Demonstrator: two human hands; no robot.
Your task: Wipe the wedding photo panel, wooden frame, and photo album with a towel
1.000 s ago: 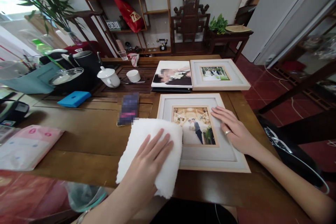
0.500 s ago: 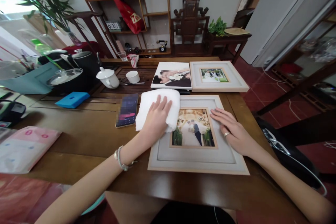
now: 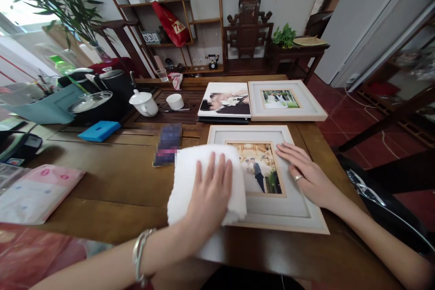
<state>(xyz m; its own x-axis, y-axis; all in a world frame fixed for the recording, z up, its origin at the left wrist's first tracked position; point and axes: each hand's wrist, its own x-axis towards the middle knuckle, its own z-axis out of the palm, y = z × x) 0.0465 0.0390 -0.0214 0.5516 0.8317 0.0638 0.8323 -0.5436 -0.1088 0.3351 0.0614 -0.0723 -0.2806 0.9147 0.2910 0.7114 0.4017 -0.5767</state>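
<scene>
Your left hand (image 3: 209,199) is lying palm down with its fingers stretched out and slightly spread, and it is pressing on a folded white terry towel (image 3: 186,186) directly beneath it. A silver bracelet (image 3: 138,256) is circling the wrist behind that hand. Under the towel, and reaching from your left hand across to your right, a square picture frame with a pale wood edge and a light grey mount (image 3: 288,217) is lying flat; the towel is covering its left side and part of the colour photograph of two people (image 3: 260,174) at its centre. Your right hand (image 3: 312,183) is resting on the frame's right side, fingers extended and close together, and one finger is wearing a silver ring (image 3: 298,177). Just beyond your left hand, to its left, a dark smartphone with a blurred screen (image 3: 168,145) is lying near the towel. Ahead of your right hand, a second pale wood frame with a garden photograph (image 3: 306,111) is lying beside a white-edged photo panel (image 3: 209,93). Farther out, ahead and left of your left hand, a small white cup (image 3: 175,102), a lidded white porcelain cup (image 3: 143,104) and a bright blue rectangular block (image 3: 99,131) are sitting on the brown wooden table (image 3: 118,172).
</scene>
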